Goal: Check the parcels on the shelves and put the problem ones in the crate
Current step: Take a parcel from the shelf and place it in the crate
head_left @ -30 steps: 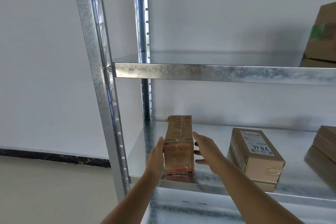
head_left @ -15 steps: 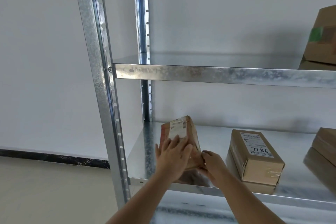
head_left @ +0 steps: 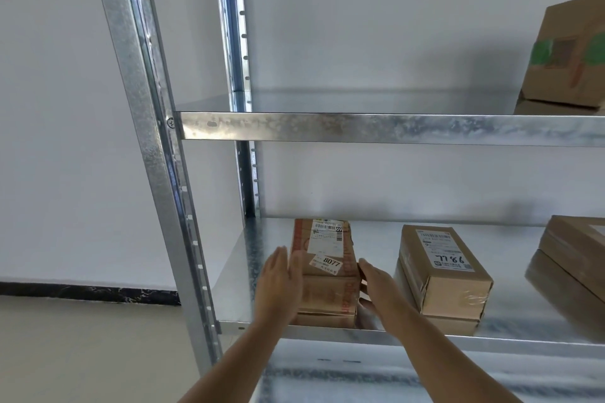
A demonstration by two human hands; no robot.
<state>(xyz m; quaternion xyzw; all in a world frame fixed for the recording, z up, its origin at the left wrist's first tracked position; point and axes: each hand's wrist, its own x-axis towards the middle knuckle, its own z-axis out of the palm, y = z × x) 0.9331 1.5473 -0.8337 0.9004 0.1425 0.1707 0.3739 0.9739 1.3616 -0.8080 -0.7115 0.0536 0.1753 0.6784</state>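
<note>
A taped cardboard parcel [head_left: 324, 271] lies flat on the galvanised steel shelf [head_left: 376, 332], label side up, with a white shipping label and a small sticker reading 8077 facing the camera, probably so the markings can be read. The left hand [head_left: 278, 288] stands edge-on against the parcel's left side, fingers straight and together, palm turned toward the cardboard; it looks to be touching or just grazing it, gripping nothing. The right hand [head_left: 376, 285] flanks the opposite side, fingers extended along the right face and curled round nothing that can be seen, though its fingertips are partly hidden behind the carton's edge. Bracketing the parcel like this would suit squaring it up on the shelf or lifting it out for another look. Just right of the right hand sits a second labelled parcel [head_left: 442, 271], its label carrying handwritten digits, apart from the first. Farther right, at the frame edge, lies a flat brown carton [head_left: 579, 249]. Above both hands the upper shelf [head_left: 360, 127] holds a large box with green tape [head_left: 569, 56] far to the right. Left of the left hand rises the rack's perforated upright [head_left: 157, 154], then a white wall, a dark skirting strip and a beige floor. No crate is in view.
</note>
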